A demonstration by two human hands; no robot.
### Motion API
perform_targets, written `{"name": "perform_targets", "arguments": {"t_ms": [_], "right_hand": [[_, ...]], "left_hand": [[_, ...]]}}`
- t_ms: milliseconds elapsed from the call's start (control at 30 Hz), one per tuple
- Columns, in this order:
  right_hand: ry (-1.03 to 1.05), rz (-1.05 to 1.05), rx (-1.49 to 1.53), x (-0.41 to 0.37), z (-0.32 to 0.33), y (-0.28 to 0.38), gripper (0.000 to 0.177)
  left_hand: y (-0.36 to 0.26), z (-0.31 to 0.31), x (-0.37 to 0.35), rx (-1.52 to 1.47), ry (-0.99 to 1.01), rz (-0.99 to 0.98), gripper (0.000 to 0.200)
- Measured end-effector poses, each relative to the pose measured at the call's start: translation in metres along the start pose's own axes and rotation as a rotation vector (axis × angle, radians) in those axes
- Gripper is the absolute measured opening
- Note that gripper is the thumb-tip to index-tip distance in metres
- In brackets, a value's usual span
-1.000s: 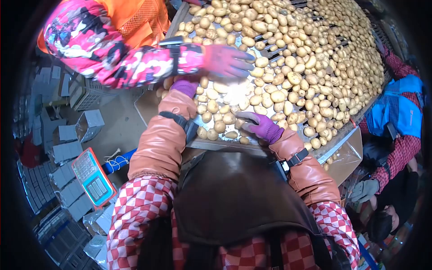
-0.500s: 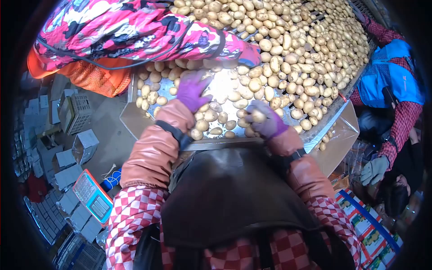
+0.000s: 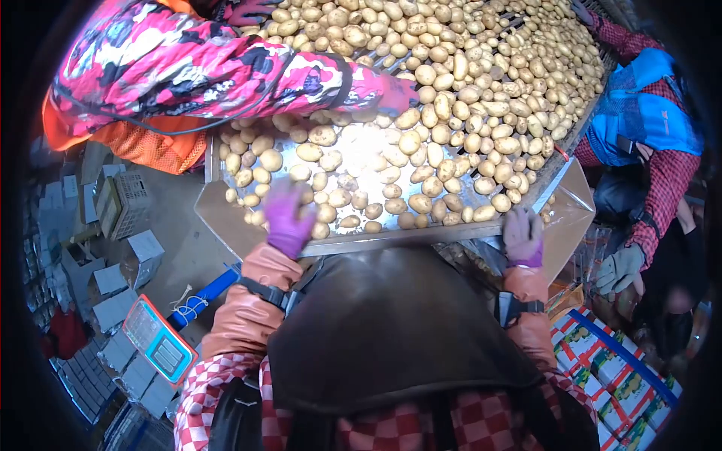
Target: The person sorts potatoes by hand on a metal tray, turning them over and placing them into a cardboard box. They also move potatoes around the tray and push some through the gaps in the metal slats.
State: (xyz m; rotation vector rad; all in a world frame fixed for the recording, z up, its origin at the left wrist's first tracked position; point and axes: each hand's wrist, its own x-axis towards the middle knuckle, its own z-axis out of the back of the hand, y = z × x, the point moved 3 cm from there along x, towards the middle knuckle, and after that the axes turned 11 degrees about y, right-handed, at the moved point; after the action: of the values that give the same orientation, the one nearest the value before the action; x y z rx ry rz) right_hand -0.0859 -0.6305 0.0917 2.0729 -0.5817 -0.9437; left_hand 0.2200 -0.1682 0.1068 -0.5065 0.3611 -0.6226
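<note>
Many pale yellow potatoes [image 3: 451, 135] lie spread over a metal sorting table [image 3: 289, 161]. My left hand [image 3: 289, 219], in a purple glove, hovers at the table's near left part beside several potatoes. It is slightly blurred, with thumb and fingers apart and nothing visible in it. My right hand [image 3: 523, 239], in a grey and purple glove, is at the near right corner of the table, by the metal rim [image 3: 391, 239]. Its fingers stretch forward and its palm is hidden; no potato shows in it.
A co-worker's pink camouflage sleeve [image 3: 248, 71] reaches across the potatoes from the left. Another person in a blue vest [image 3: 639, 113] stands at right. A cardboard box [image 3: 571, 218] is under the right corner. A scale [image 3: 158, 338], a crate [image 3: 128, 203] and printed cartons [image 3: 617, 376] stand around.
My right hand has moved right and nearer me, from over the potatoes to the table corner; the potato it held no longer shows. My left hand has moved left and nearer me.
</note>
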Motion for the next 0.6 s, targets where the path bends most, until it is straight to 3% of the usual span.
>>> {"name": "perform_targets", "arguments": {"t_ms": [67,100,133,200,267,333,367,400,467,567,600], "right_hand": [[0.133,-0.165,-0.225,-0.002,-0.098,-0.005,0.054],[0.241,-0.164,-0.328,0.007,-0.123,-0.019,0.049],[0.34,-0.159,-0.438,0.017,-0.14,-0.03,0.044],[0.562,-0.023,-0.799,0.032,-0.164,-0.059,0.039],[0.709,-0.113,-0.909,0.042,-0.186,-0.077,0.055],[0.677,-0.031,-1.295,0.041,-0.209,-0.073,0.056],[0.65,0.083,-1.458,0.037,-0.221,-0.066,0.061],[0.627,0.365,-1.577,0.041,-0.223,-0.075,0.065],[0.614,0.376,-1.657,0.052,-0.22,-0.077,0.07],[0.558,0.348,-1.829,0.044,-0.229,-0.086,0.073],[0.587,0.411,-1.884,0.033,-0.23,-0.098,0.073]], "left_hand": [[-0.028,-0.023,0.005,0.291,0.114,-0.223,0.066],[-0.035,-0.022,0.017,0.375,0.189,-0.218,0.071],[-0.033,-0.026,0.032,0.39,0.139,-0.222,0.067],[-0.002,-0.029,0.069,0.245,0.026,-0.181,0.068],[0.03,-0.013,0.1,0.016,0.02,0.047,0.057],[0.039,0.0,0.098,0.337,-0.17,0.158,0.057],[0.054,-0.003,0.095,0.211,-0.04,0.157,0.056],[0.052,0.0,0.083,0.193,-0.173,0.007,0.057],[0.056,0.003,0.059,0.294,-0.068,0.131,0.056],[0.078,-0.017,0.027,0.143,-0.271,0.231,0.056],[0.057,-0.013,0.02,0.148,-0.305,0.153,0.054]]}}
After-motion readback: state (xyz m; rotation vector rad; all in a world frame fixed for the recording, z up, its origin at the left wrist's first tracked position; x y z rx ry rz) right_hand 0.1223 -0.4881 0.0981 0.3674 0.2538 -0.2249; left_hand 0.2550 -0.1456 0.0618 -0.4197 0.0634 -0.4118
